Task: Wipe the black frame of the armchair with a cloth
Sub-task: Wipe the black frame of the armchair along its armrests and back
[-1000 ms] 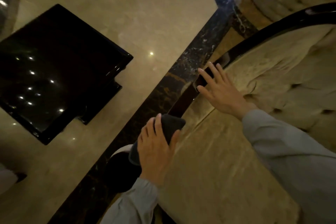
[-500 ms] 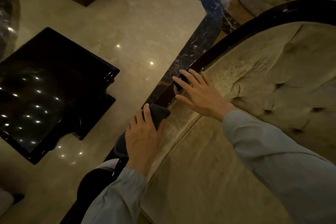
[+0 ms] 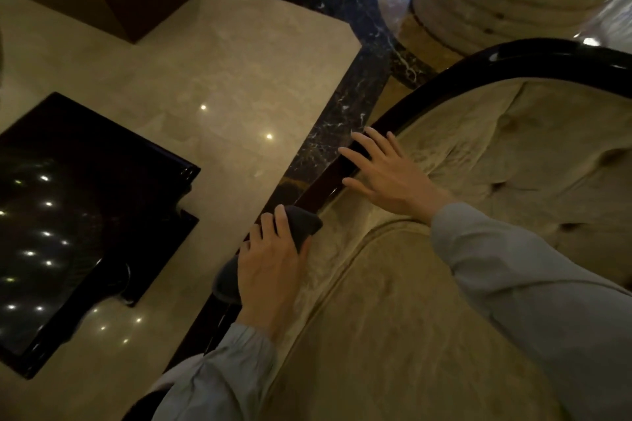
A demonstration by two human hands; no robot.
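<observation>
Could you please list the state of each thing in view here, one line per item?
Left hand: closed on the cloth, pressing it to the frame.
Cloth: dark, bunched under the hand.
Right hand: open, flat, fingers spread over the frame's edge.
Black frame: glossy, curved, partly covered.
Upholstery: tufted, nothing on it besides the person's hands and arms.

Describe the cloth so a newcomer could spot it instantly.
Start at the beige tufted armchair on the right and follow its glossy black frame down its left edge. The left hand presses the cloth onto that rail. It is dark grey, matte and soft against polished wood.
</observation>
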